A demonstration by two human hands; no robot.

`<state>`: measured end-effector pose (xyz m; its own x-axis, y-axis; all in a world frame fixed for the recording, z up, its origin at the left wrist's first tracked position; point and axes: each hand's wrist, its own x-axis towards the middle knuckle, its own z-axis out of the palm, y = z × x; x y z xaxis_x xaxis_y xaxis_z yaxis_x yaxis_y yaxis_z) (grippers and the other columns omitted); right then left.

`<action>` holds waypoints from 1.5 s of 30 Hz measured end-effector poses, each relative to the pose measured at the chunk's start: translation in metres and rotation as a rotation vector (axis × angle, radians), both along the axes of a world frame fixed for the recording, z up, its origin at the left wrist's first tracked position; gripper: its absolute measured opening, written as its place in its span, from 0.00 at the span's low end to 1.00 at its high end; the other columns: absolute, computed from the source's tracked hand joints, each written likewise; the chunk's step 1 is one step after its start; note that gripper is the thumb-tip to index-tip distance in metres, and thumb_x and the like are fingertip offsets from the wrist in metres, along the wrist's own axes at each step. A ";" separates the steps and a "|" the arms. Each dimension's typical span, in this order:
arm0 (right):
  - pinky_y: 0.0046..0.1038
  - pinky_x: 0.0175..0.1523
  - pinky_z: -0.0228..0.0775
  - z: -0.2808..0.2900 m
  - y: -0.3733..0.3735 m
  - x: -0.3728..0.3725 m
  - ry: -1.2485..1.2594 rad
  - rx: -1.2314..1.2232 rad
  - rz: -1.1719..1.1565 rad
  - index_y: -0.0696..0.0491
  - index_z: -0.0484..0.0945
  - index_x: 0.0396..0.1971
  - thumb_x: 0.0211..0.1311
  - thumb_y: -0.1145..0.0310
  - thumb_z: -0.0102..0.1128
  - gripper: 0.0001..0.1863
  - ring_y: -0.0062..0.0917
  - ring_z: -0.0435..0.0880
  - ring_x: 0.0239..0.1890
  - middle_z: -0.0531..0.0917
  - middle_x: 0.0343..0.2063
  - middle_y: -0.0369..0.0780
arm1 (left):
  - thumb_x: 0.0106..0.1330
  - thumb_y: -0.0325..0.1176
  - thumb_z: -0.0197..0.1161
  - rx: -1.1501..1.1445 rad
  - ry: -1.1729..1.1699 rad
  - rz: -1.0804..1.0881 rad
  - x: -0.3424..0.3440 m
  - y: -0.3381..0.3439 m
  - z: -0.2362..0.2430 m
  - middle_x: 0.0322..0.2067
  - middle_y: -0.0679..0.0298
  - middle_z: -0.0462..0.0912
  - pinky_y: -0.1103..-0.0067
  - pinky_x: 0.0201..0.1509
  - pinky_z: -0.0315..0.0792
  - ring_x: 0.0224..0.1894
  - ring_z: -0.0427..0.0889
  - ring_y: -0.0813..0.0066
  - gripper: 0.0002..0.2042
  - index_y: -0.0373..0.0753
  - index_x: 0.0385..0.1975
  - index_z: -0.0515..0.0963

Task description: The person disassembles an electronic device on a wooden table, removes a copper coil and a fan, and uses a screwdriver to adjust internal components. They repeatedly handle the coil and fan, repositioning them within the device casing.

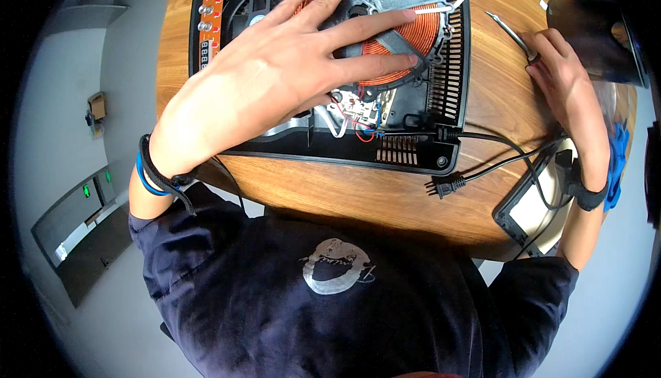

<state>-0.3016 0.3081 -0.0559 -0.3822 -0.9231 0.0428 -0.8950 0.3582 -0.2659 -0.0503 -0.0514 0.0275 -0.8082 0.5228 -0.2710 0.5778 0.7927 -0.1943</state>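
An opened induction cooker (449,96) with a black plastic housing lies on the table. My left hand (289,61) rests palm down over its round copper coil (423,34), fingers spread and touching the coil and its grey spokes. The palm hides part of the inside. Below the coil, a circuit area with red, blue and white wires (361,111) shows. To the right of the housing, my right hand (566,75) is closed round the handle of a screwdriver (508,32), whose metal shaft points up and left. Most of the handle is covered by the fingers.
An orange board (210,16) with buttons sits at the housing's left. A black power cord with a plug (447,186) lies in front. A cream panel with black edging (536,202) is under my right forearm. A black container (585,37) and blue cloth (618,161) are at right.
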 end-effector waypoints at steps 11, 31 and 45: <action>0.47 0.58 0.81 0.006 -0.003 -0.001 -0.019 0.053 -0.008 0.61 0.79 0.62 0.72 0.86 0.70 0.21 0.53 0.86 0.55 0.80 0.55 0.51 | 0.57 0.32 0.86 0.374 -0.116 0.299 0.033 -0.017 0.006 0.93 0.59 0.60 0.48 0.93 0.65 0.92 0.59 0.39 0.48 0.52 0.84 0.76; 0.42 0.77 0.82 0.081 -0.157 0.075 -0.228 -0.088 -0.090 0.58 0.75 0.82 0.82 0.55 0.76 0.38 0.39 0.89 0.69 0.89 0.70 0.50 | 0.68 0.32 0.72 0.365 -0.122 0.397 0.108 -0.007 0.003 0.88 0.55 0.68 0.57 0.90 0.71 0.88 0.69 0.46 0.29 0.50 0.72 0.88; 0.31 0.68 0.88 0.071 -0.189 0.020 -0.837 0.117 -0.159 0.59 0.82 0.70 0.81 0.69 0.78 0.24 0.27 0.90 0.59 0.92 0.59 0.40 | 0.73 0.35 0.68 0.439 -0.060 0.345 0.126 -0.022 -0.005 0.85 0.55 0.73 0.58 0.90 0.70 0.86 0.72 0.46 0.26 0.54 0.71 0.89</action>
<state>-0.2818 0.1194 0.0151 -0.3702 -0.8369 -0.4031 -0.3576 0.5289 -0.7697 0.0758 -0.0732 0.0222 -0.9423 0.3049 -0.1381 0.2706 0.9368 0.2216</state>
